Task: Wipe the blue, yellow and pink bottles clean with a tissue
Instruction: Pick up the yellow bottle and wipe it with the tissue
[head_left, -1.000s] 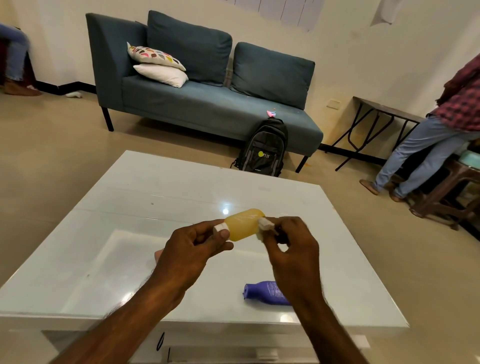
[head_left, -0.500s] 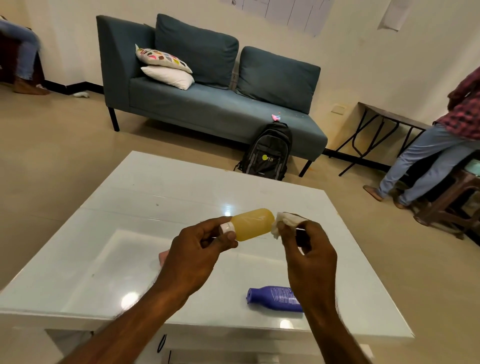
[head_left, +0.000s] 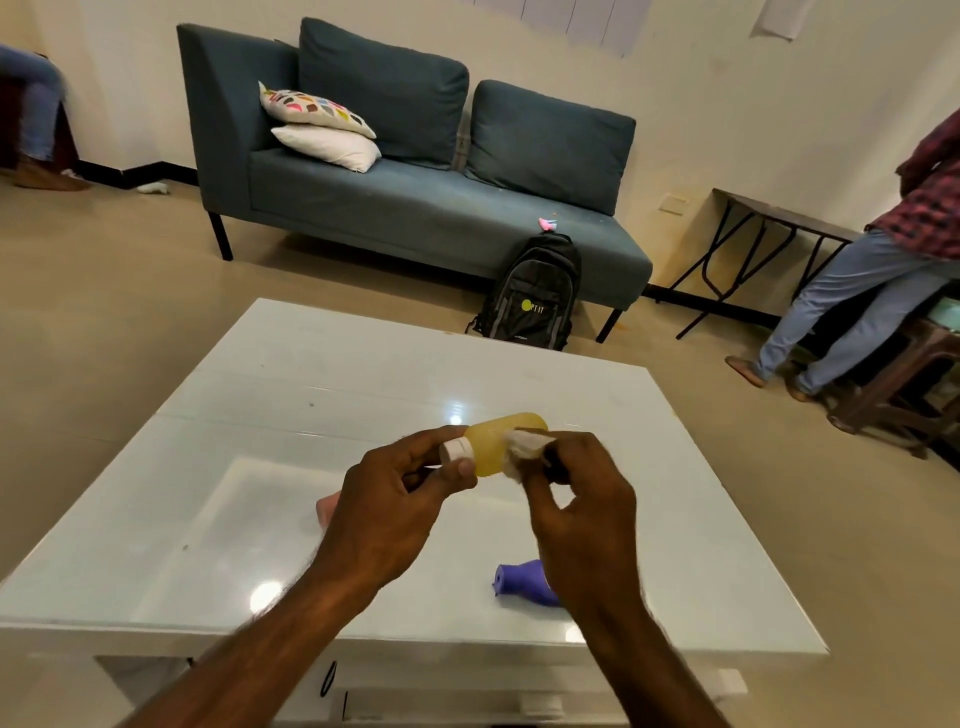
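A glossy white table (head_left: 322, 395) stands on a beige tiled floor (head_left: 104, 291). A blue-grey sofa (head_left: 415, 208) with two pillows (head_left: 322, 127) sits against the cream wall (head_left: 727, 104). A black backpack (head_left: 535, 293) leans against the sofa. A dark folding table (head_left: 779, 223) stands right.

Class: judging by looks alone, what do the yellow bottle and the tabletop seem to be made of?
Yellow bottle: probably translucent plastic; light glows through its body, and its cap is opaque white. Tabletop: glossy white, perhaps glass or lacquer; it mirrors the ceiling lights sharply.

left hand (head_left: 387, 512): bare, no sleeve | right hand (head_left: 582, 512): bare, no sleeve
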